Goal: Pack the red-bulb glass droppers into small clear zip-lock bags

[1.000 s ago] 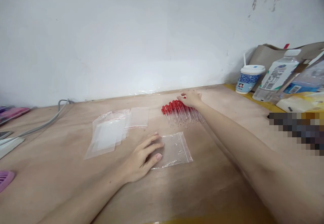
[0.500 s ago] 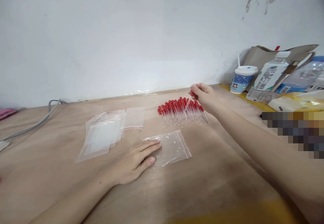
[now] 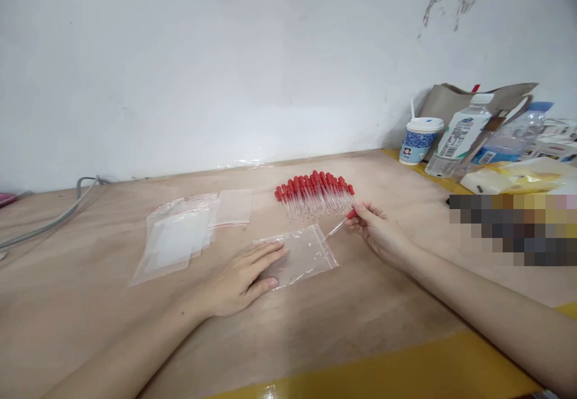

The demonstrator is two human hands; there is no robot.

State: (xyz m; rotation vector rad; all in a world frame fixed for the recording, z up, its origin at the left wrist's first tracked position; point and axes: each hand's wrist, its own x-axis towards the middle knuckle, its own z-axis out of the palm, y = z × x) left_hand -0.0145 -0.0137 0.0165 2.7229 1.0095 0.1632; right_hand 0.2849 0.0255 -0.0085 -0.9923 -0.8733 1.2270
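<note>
- I see the right hand (image 3: 381, 235) pinching a red-topped dropper (image 3: 350, 214), its tip by the zip edge of a clear bag (image 3: 304, 258).
- My left hand (image 3: 241, 280), fingers loosely spread, rests on that bag.

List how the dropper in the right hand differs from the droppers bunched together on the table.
The held dropper is pinched in the right hand; the bunched droppers lie on the table. The held dropper is single; the bunched droppers are many, side by side. Both look red at one end and clear along the rest.
</note>
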